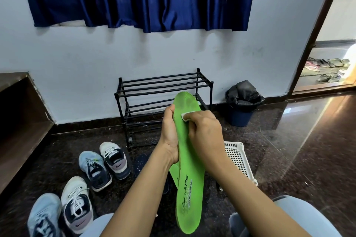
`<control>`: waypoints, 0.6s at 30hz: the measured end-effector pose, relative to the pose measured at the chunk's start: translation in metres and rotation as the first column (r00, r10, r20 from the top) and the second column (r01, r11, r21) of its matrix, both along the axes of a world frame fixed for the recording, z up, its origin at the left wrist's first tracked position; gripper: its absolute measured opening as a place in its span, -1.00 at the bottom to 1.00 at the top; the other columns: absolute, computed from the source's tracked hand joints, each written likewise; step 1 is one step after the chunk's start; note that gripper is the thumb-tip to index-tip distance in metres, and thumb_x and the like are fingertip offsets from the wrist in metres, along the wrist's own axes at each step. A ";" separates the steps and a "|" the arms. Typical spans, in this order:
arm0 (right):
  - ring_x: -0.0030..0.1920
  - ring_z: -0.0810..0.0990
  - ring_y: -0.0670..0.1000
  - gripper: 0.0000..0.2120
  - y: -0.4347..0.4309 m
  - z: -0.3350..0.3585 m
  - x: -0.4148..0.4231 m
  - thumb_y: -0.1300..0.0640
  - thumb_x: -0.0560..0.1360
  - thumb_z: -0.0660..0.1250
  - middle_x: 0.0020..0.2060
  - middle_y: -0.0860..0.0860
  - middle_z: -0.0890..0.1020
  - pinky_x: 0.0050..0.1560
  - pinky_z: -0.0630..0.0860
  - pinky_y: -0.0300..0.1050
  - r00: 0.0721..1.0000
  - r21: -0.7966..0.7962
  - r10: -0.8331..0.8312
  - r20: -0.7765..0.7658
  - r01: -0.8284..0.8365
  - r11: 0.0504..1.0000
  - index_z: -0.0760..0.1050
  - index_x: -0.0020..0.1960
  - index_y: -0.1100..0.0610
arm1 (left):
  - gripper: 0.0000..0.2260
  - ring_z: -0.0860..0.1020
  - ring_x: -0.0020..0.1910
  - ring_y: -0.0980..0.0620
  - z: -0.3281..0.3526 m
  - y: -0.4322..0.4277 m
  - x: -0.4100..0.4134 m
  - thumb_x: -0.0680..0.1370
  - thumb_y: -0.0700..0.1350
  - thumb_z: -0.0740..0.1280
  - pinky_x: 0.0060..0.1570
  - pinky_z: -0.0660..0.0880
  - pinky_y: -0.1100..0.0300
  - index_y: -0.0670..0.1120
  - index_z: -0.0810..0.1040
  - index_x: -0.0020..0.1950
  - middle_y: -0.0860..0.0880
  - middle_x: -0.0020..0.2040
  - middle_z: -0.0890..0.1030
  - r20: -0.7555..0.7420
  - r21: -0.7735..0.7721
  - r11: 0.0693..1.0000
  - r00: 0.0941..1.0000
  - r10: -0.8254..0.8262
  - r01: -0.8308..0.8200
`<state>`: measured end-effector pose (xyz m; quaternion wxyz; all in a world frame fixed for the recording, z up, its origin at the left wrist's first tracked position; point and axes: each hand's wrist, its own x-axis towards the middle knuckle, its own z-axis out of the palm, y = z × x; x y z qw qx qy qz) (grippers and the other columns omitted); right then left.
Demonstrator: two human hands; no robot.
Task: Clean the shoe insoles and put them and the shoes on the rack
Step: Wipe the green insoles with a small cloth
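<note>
1. Gripping the green insole (189,188) at mid-length, the left hand (169,136) curls its fingers round the edge and holds it toe-up in front of the rack (163,86).
2. The right hand (204,132) pinches a white wipe (185,116) in curled fingers, pressing it on the insole's front part.
3. A second insole (173,173) peeks out just behind the first.
4. Four shoes (95,169) stand on the floor at left, off the rack.
5. A basket (238,158) lies at right, and a bin (240,113) stands near the rack.

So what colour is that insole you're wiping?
Bright green insole, clearest in the head view.
</note>
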<state>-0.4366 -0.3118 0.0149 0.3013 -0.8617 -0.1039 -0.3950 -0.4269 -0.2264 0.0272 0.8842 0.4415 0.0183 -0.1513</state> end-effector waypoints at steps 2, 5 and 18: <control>-0.23 0.59 0.14 -0.80 -0.002 0.003 0.004 0.32 0.32 0.27 -0.30 0.07 0.66 -0.20 0.44 -0.12 1.000 0.005 0.002 0.001 -0.002 1.000 0.65 -0.18 0.19 | -0.39 0.61 -0.41 0.01 0.000 -0.002 -0.001 0.59 0.22 0.03 -0.38 0.50 0.28 -0.09 0.67 -0.38 -0.07 -0.37 0.63 0.001 -0.006 1.000 1.000 -0.008 0.008; -0.20 0.59 0.14 -0.79 -0.006 0.008 0.007 0.31 0.34 0.26 -0.28 0.07 0.67 -0.21 0.52 -0.11 1.000 0.029 -0.008 -0.008 0.008 1.000 0.66 -0.16 0.18 | -0.47 0.62 -0.39 -0.01 0.002 -0.004 -0.003 0.59 0.20 0.04 -0.36 0.51 0.27 -0.11 0.64 -0.23 -0.09 -0.34 0.63 -0.002 0.020 0.999 1.000 -0.027 0.027; -0.19 0.60 0.14 -0.79 -0.001 0.007 0.008 0.32 0.33 0.27 -0.28 0.09 0.66 -0.14 0.37 -0.20 1.000 0.058 -0.002 -0.013 0.002 0.998 0.66 -0.15 0.20 | -0.50 0.62 -0.32 -0.02 0.001 -0.001 -0.002 0.58 0.19 0.04 -0.26 0.50 0.22 -0.11 0.62 -0.16 -0.09 -0.28 0.64 0.009 0.034 0.999 1.000 -0.010 0.010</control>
